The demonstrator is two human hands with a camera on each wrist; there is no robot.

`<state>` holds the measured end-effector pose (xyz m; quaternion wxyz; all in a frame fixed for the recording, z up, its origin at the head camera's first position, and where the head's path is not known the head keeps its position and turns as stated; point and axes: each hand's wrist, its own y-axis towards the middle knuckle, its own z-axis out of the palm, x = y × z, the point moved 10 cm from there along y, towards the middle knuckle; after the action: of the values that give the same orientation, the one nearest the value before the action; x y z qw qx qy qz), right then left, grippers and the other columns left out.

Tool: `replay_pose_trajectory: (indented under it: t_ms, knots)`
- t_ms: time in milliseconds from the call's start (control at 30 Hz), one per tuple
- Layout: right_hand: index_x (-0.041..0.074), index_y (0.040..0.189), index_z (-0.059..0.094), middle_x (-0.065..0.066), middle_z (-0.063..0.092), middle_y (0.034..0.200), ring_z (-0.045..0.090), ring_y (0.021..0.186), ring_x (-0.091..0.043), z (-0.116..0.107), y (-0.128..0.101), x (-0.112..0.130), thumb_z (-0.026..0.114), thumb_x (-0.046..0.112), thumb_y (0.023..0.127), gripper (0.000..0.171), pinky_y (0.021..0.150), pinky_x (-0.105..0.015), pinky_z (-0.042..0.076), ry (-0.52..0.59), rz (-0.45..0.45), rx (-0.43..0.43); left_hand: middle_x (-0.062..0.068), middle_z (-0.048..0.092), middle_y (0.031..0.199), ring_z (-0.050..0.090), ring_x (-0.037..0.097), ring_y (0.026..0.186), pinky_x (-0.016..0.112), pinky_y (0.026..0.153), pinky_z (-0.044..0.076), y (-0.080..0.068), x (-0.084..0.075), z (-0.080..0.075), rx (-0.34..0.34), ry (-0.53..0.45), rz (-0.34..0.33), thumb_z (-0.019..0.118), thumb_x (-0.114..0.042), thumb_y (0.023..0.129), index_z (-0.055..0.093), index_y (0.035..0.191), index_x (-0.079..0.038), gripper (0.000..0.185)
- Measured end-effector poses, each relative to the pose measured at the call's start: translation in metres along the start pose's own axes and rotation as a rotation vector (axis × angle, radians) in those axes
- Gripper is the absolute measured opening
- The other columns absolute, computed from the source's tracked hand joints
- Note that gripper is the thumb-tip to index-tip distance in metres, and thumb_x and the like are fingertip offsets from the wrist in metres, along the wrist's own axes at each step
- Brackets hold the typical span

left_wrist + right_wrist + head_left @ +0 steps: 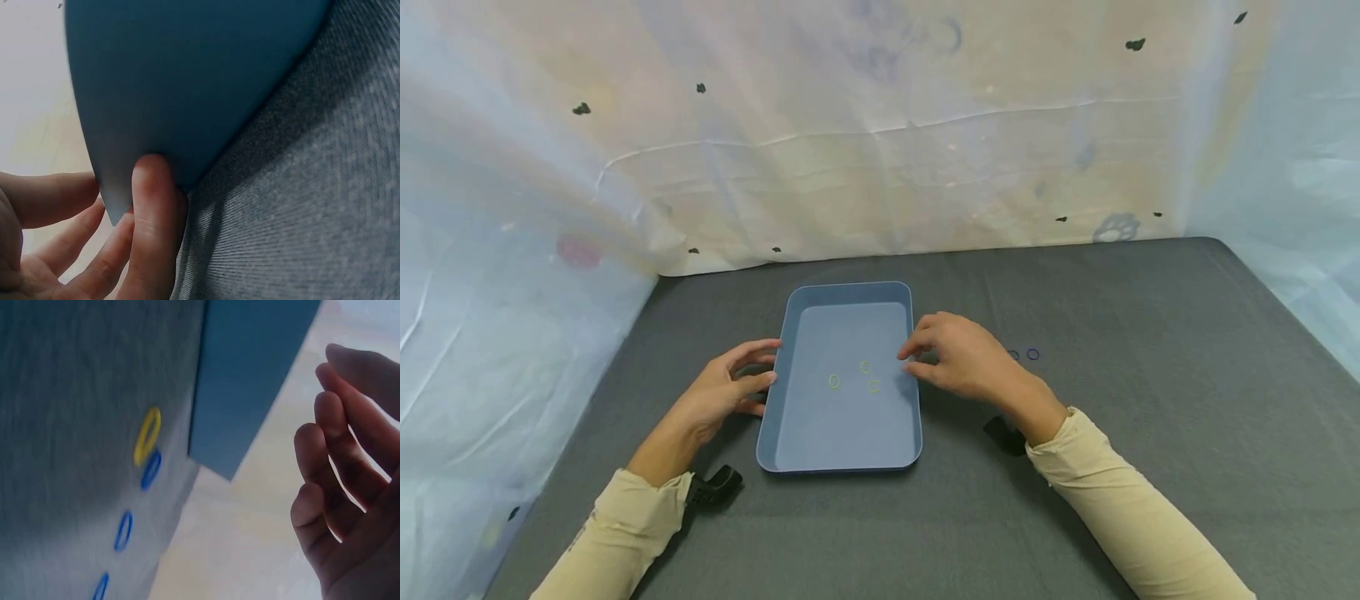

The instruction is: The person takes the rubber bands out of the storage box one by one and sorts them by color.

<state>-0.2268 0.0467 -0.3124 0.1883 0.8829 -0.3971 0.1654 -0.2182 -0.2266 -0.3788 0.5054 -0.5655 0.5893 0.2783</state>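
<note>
A shallow blue tray [842, 429] lies on the grey table, holding three small yellow rubber bands [865, 367]. My left hand [763, 367] touches the tray's left rim; in the left wrist view a fingertip [153, 200] presses against the tray's outer wall [187, 81]. My right hand [913, 357] hovers at the tray's right rim with fingers [337, 487] loosely curved and nothing in them. Two blue bands [1024, 354] lie on the table just right of that hand. The right wrist view shows a yellow band [147, 435] and several blue bands [124, 530] beside the tray's corner [250, 381].
The grey cloth-covered table [1150, 417] is enclosed by pale plastic sheeting [887, 167] at the back and on both sides. Black straps sit at my left wrist [715, 486] and right wrist [1003, 433].
</note>
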Motion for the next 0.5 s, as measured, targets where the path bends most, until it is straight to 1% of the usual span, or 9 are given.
replay_pose_trajectory:
  t_ms: [100, 233, 300, 500]
  knots:
    - [0.021, 0.099, 0.079, 0.007, 0.068, 0.097, 0.060, 0.091, -0.015, 0.008, 0.003, 0.008, 0.076, 0.021, 0.089, 0.011, 0.076, -0.030, 0.050, -0.019, -0.028, -0.009, 0.023, 0.038, 0.152, 0.061, 0.028, 0.113, 0.037, 0.075, 0.060, -0.001, 0.000, 0.000, 0.006, 0.000, 0.004, 0.062, -0.019, 0.100, 0.036, 0.154, -0.013, 0.060]
    - [0.023, 0.096, 0.079, 0.008, 0.068, 0.094, 0.060, 0.089, -0.013, 0.016, 0.007, 0.015, 0.076, 0.022, 0.088, 0.009, 0.073, -0.027, 0.050, -0.043, -0.044, -0.007, 0.023, 0.038, 0.152, 0.061, 0.027, 0.112, 0.038, 0.075, 0.060, 0.000, 0.000, 0.000, 0.006, -0.006, 0.006, 0.062, -0.018, 0.100, 0.036, 0.154, -0.013, 0.060]
    - [0.023, 0.096, 0.079, 0.007, 0.068, 0.093, 0.060, 0.089, -0.013, 0.019, 0.009, 0.019, 0.076, 0.024, 0.088, 0.008, 0.074, -0.028, 0.050, -0.053, -0.049, -0.006, 0.023, 0.038, 0.152, 0.061, 0.027, 0.112, 0.038, 0.075, 0.060, 0.000, 0.000, 0.000, 0.006, -0.010, 0.005, 0.062, -0.017, 0.100, 0.036, 0.154, -0.013, 0.060]
    - [0.023, 0.097, 0.080, 0.007, 0.068, 0.094, 0.062, 0.093, -0.013, 0.029, 0.015, 0.027, 0.076, 0.026, 0.089, 0.010, 0.088, -0.036, 0.050, -0.107, -0.083, 0.011, 0.024, 0.038, 0.151, 0.060, 0.030, 0.115, 0.038, 0.075, 0.060, 0.001, 0.001, 0.000, 0.006, -0.003, 0.006, 0.061, -0.018, 0.100, 0.036, 0.154, -0.013, 0.060]
